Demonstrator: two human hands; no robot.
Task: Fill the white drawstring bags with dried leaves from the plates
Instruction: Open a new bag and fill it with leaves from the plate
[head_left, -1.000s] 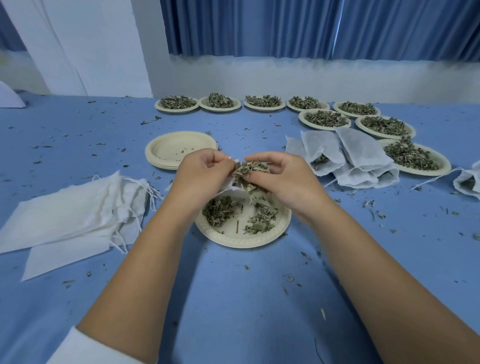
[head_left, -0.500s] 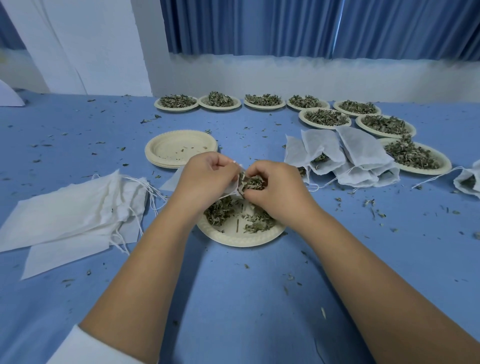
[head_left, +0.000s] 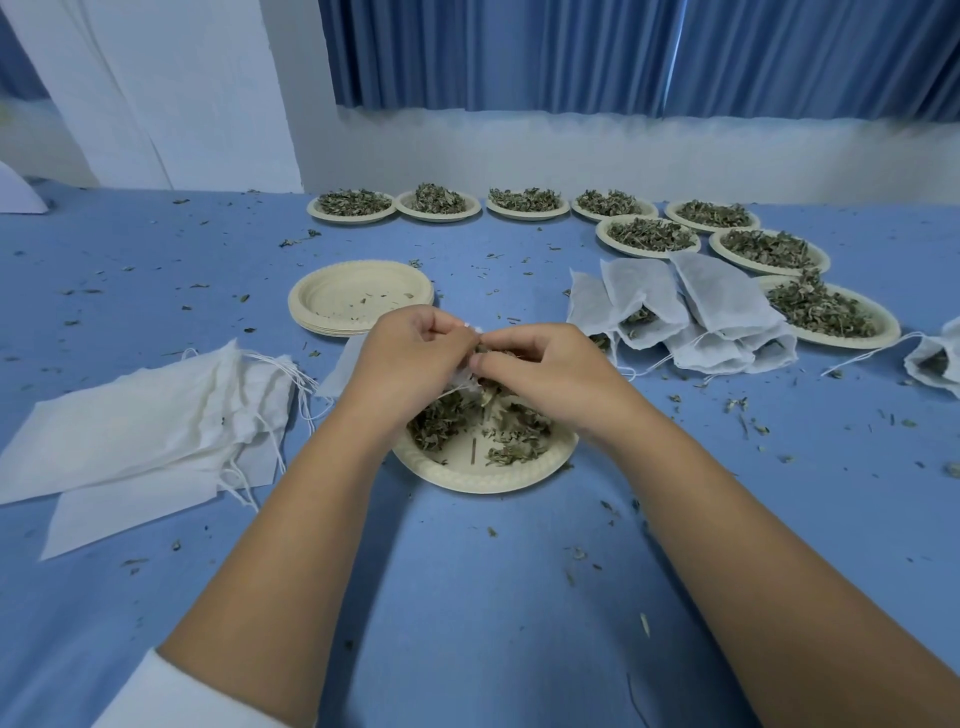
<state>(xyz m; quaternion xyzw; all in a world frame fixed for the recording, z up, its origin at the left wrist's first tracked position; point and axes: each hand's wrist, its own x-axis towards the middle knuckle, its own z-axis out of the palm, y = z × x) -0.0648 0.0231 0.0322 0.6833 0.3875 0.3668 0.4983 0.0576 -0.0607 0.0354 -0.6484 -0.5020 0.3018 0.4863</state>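
A cream paper plate (head_left: 483, 475) with scattered dried leaves (head_left: 439, 418) lies in front of me on the blue cloth. Over its far rim my left hand (head_left: 410, 358) grips the mouth of a white drawstring bag (head_left: 343, 366), most of it hidden behind that hand. My right hand (head_left: 545, 371) pinches a clump of dried leaves at the bag's mouth, fingers curled round them. The two hands touch each other.
A pile of flat white bags (head_left: 140, 431) lies at the left. A stack of bare plates (head_left: 361, 296) sits behind my hands. Filled bags (head_left: 685, 317) lie at the right, another (head_left: 935, 358) at the right edge. Several plates of leaves (head_left: 524, 205) line the back and right.
My right hand has dropped from above the plate and pushed its clump of leaves toward the bag's mouth. The hands have closed together and the leaves are now mostly hidden.
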